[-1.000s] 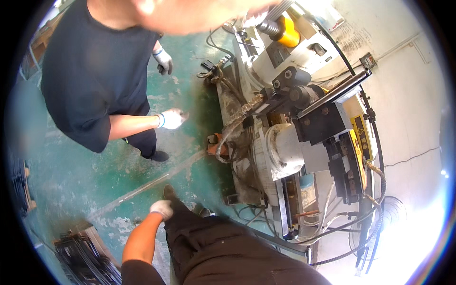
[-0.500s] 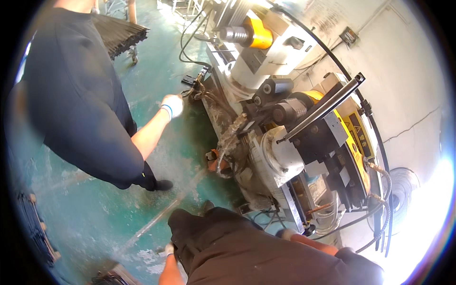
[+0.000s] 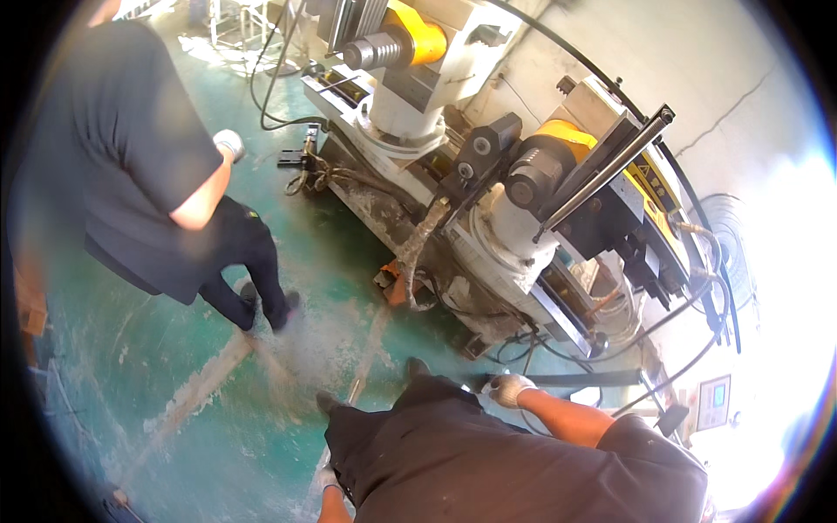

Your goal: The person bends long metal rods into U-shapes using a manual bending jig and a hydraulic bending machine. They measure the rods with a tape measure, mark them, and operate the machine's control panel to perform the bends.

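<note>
My right hand (image 3: 508,390), in a pale work glove, hangs to the right of my dark shirt. Its fingers are curled; what they hold, if anything, is hidden. Level with it, a long grey bar (image 3: 593,379) stretches rightward, and I cannot tell whether hand and bar touch. My left hand (image 3: 328,478), gloved too, is low beside my trousers, its fingers mostly out of sight. Nearest to my right hand stands a white and yellow tube-working machine (image 3: 506,231), with a dark metal tube (image 3: 606,174) slanting up across it.
A co-worker in dark clothes (image 3: 148,157) stands at the left, with a gloved hand (image 3: 228,144) raised. A second similar machine (image 3: 410,96) is farther back. Cables (image 3: 523,344) trail by the machine base. At right are a large fan (image 3: 728,235) and a control box (image 3: 713,403).
The view has shifted, and the machines appear farther left. My right hand has come out from behind my shirt. The co-worker stands farther left, and the grey bar now shows.
</note>
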`<state>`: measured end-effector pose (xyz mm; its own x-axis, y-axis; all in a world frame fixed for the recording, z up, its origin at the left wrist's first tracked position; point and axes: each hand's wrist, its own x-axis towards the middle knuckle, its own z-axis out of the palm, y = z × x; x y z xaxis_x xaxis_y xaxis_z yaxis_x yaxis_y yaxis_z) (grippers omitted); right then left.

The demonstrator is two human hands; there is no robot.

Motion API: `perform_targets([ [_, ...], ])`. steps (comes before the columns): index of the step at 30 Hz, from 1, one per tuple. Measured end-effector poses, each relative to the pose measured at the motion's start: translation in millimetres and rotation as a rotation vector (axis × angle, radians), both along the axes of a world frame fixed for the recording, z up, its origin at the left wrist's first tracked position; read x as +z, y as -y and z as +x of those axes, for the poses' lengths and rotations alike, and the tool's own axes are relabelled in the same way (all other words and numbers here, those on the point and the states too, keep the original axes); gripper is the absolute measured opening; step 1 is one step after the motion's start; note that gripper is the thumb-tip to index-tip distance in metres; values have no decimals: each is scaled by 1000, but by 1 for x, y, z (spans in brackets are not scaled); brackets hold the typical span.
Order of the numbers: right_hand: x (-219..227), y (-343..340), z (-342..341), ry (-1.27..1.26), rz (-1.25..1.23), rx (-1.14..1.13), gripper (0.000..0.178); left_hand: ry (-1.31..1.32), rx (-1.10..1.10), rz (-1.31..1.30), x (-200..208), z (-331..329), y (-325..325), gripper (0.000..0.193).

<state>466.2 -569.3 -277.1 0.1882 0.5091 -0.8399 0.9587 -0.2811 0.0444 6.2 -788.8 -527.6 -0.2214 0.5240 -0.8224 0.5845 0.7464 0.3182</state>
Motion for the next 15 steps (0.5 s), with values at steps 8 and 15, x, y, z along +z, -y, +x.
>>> perform_targets([
  [8,-19,34,-93,-66,-142,43,43,-10,-210,12,8,-85,-43,34],
  [15,-14,-11,-130,-149,-65,5,50,-5,-322,112,72,-84,-139,34],
])
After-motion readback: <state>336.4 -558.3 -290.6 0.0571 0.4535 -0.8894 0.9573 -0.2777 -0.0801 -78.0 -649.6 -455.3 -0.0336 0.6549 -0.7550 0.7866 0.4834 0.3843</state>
